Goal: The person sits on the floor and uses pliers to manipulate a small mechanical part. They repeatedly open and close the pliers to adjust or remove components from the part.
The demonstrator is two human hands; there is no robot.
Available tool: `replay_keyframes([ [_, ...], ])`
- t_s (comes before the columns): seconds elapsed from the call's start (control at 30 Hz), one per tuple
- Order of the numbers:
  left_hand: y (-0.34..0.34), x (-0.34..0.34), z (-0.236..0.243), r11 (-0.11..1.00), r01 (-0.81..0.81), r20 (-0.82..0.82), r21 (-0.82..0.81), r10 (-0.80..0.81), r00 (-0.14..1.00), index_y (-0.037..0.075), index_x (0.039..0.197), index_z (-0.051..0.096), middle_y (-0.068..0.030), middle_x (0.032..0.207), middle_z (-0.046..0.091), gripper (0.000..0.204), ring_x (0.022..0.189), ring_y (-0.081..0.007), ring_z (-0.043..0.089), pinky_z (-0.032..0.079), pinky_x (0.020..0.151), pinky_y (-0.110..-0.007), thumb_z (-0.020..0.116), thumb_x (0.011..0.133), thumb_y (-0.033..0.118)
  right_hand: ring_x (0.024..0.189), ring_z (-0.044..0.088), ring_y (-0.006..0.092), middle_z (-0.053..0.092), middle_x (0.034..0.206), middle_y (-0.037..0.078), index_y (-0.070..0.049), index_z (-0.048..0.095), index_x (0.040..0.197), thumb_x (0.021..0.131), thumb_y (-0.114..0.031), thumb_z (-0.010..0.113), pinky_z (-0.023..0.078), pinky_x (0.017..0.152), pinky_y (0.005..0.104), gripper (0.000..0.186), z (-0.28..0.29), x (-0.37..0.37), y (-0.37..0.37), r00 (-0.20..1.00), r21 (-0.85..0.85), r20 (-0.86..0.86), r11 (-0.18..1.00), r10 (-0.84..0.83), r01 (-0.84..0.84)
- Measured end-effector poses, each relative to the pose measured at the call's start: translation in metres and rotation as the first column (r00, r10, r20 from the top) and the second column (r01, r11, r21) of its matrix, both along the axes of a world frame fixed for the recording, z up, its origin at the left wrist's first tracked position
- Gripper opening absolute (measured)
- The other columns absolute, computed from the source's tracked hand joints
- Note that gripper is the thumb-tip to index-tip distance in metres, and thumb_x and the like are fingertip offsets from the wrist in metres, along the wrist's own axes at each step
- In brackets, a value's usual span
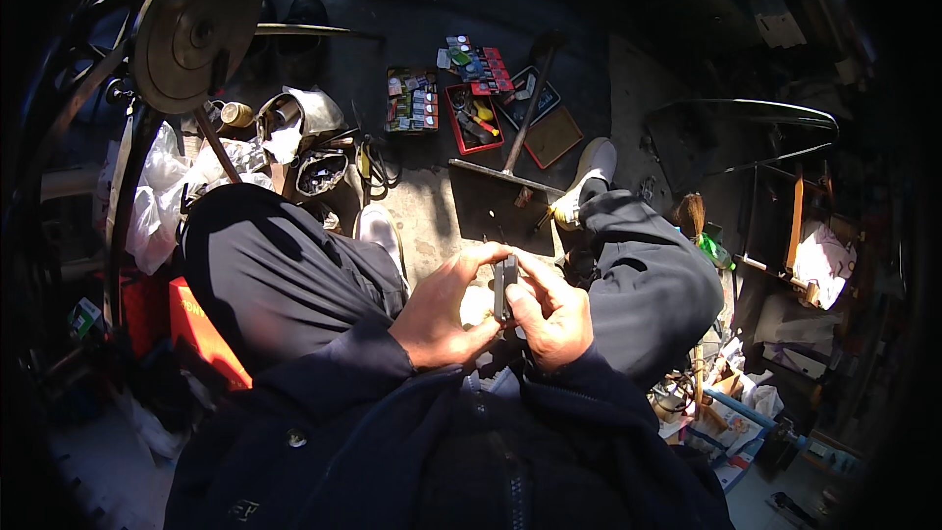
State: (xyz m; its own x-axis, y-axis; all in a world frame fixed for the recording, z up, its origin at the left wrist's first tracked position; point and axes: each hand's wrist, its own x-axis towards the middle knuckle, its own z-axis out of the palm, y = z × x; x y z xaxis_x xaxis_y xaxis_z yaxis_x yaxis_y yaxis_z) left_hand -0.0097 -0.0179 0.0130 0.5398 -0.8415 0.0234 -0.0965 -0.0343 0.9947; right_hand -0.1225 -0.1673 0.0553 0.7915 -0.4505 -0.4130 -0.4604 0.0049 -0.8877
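Observation:
Between my two hands, in front of my lap, is a small flat black object (505,289) with straight edges, held up on its narrow side. Its exact kind does not show. My left hand (446,306) grips it from the left, thumb and fingers curved to its edges. From the right, my right hand (554,312) presses its thumb and fingers against the object. Beyond the hands lies a dustpan (496,204) with a long handle, dark and flat on the ground.
Ahead sit a red box (474,120) of small tools, a tray of battery packs (411,98) and a brown-lined tray (553,136). A machine with a large metal wheel (196,29) stands at left, near plastic bags (160,196). An orange-red box (208,334) is beside my left leg.

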Motion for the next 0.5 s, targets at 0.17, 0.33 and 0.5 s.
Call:
replay_keyframes([
  [0.17,0.0,0.0,0.001,0.999,0.021,0.002,0.041,-0.021,1.0,0.002,0.143,0.044,-0.0195,0.134,0.058,0.074,0.125,-0.036,0.058,0.046,0.105,-0.042,0.077,0.077,0.011,0.09,0.073,0.0162,0.077,0.098,0.016,0.004,0.061,0.131,0.093,-0.015,0.068,0.058,0.079,0.0309,0.043,0.009,0.003,-0.005,0.998,-0.005,-0.055,1.0,0.027,-0.028],
  [0.33,-0.001,-0.002,-0.002,1.0,0.01,-0.008,-0.02,-0.011,1.0,0.001,0.144,0.043,-0.0217,0.133,0.058,0.075,0.127,-0.0389,0.056,0.045,0.108,-0.044,0.077,0.077,0.012,0.076,0.071,0.0155,0.074,0.084,0.013,0.003,0.063,0.127,0.092,-0.018,0.069,0.055,0.07,0.0298,0.042,0.013,0.007,-0.012,0.986,-0.099,-0.101,0.985,0.131,-0.141],
  [0.5,0.0,-0.001,-0.002,0.999,0.03,-0.022,-0.03,-0.031,0.999,0.002,0.147,0.042,-0.0227,0.137,0.056,0.078,0.129,-0.0393,0.056,0.044,0.109,-0.044,0.077,0.078,0.011,0.059,0.056,0.0049,0.065,0.067,0.001,0.001,0.06,0.135,0.094,-0.012,0.064,0.047,0.06,0.0228,0.043,0.013,0.009,-0.01,0.99,-0.132,-0.022,0.981,0.142,-0.143],
])
